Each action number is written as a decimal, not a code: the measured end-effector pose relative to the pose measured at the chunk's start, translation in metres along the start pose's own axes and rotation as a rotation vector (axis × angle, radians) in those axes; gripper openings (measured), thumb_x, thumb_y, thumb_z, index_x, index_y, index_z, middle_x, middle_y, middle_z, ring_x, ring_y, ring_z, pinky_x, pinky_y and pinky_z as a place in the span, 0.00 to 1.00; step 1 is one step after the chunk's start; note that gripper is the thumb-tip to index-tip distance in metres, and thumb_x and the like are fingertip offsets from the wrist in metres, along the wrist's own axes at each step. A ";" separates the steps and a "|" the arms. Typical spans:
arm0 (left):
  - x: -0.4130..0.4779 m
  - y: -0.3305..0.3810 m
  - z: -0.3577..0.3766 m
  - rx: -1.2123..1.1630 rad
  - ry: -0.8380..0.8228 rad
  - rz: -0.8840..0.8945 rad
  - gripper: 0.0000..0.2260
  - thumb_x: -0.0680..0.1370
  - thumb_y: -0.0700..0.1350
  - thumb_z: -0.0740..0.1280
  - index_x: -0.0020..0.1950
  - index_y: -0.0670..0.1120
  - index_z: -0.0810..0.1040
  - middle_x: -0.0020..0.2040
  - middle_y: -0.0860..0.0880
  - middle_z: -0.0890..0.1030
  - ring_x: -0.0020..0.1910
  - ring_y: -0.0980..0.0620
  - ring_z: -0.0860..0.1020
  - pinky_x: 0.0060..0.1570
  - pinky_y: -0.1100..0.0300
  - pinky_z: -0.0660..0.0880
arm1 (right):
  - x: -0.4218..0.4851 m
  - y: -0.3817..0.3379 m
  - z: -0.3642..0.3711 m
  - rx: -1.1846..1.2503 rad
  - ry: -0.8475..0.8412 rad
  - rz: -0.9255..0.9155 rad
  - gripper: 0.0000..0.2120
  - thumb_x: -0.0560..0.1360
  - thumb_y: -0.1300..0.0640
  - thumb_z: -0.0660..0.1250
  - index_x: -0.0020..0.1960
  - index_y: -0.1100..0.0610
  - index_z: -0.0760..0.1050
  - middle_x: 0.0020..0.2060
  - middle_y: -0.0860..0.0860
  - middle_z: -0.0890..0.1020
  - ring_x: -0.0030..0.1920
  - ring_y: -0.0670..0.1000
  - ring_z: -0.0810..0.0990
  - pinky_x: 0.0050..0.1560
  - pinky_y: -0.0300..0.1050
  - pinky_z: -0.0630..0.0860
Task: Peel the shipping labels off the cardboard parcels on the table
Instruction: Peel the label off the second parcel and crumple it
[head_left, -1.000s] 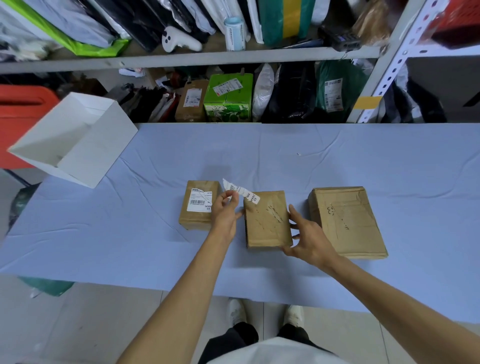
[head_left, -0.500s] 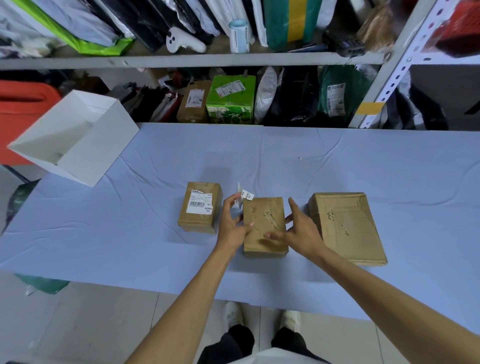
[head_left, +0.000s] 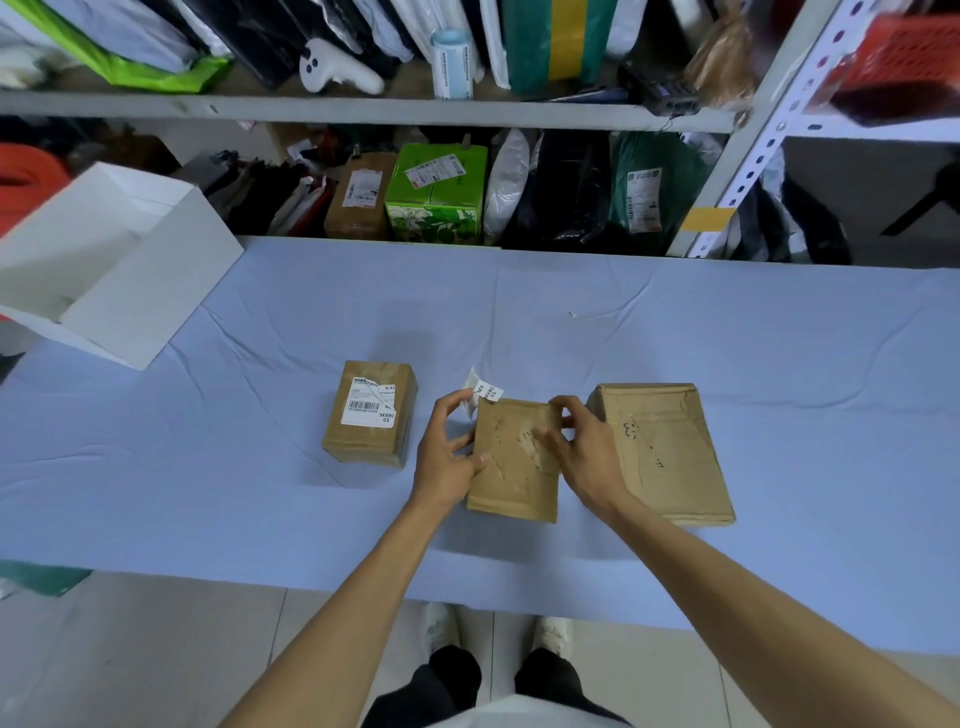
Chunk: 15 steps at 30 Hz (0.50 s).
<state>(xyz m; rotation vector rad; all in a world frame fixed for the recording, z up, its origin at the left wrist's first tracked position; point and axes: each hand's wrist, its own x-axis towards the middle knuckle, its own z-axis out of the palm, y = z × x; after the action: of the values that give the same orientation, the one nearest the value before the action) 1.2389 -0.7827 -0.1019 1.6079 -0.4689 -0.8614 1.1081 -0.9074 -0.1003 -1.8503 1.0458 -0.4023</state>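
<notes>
Head view. Gripped the middle parcel (head_left: 514, 467) from both sides. Curled the left hand (head_left: 447, 452) on its left edge, thumb laid on the top face. Bent the right hand (head_left: 587, 452) over the far right corner, fingers clamped there. Kept also the peeled label (head_left: 483, 392) at the left fingertips, standing up just beyond the far left corner of this parcel. Seemed pinched there, but could not tell the exact grip. Found only torn paper marks on top of the middle parcel, and no label on the right parcel (head_left: 665, 452), just beside the right hand on the table (head_left: 727, 338).

Left one barcode label (head_left: 369, 405) not yet peeled, flat on top of the left parcel (head_left: 371, 447). Lay to the left of the left hand, near but not touching, long axis running from near to far. Judged therefore the left hand the nearer one for it, with the right hand on the other side of the middle parcel. Well apart, at the far left, an open white box (head_left: 119, 270).
</notes>
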 end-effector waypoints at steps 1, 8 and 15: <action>0.000 0.000 -0.001 0.002 0.000 0.004 0.36 0.67 0.23 0.67 0.68 0.52 0.69 0.65 0.61 0.70 0.52 0.57 0.80 0.45 0.65 0.79 | -0.001 -0.002 -0.001 -0.010 -0.006 0.010 0.16 0.77 0.52 0.67 0.63 0.54 0.71 0.51 0.50 0.79 0.54 0.50 0.80 0.44 0.36 0.76; -0.001 0.000 -0.001 -0.003 -0.004 0.005 0.37 0.67 0.23 0.69 0.66 0.54 0.70 0.64 0.64 0.70 0.50 0.62 0.81 0.43 0.65 0.79 | -0.008 -0.013 0.003 -0.326 -0.266 0.093 0.66 0.53 0.42 0.83 0.77 0.53 0.45 0.68 0.53 0.68 0.65 0.56 0.71 0.61 0.54 0.73; 0.001 -0.004 -0.004 0.010 0.021 0.001 0.36 0.67 0.25 0.71 0.67 0.55 0.69 0.63 0.67 0.70 0.48 0.62 0.81 0.43 0.66 0.79 | -0.004 -0.006 0.009 -0.224 -0.129 0.086 0.13 0.77 0.51 0.66 0.57 0.47 0.65 0.43 0.45 0.78 0.42 0.45 0.79 0.40 0.39 0.76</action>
<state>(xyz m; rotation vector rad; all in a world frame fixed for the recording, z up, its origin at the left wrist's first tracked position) 1.2424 -0.7797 -0.1062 1.6240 -0.4594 -0.8424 1.1147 -0.8983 -0.0987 -1.9912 1.1126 -0.1160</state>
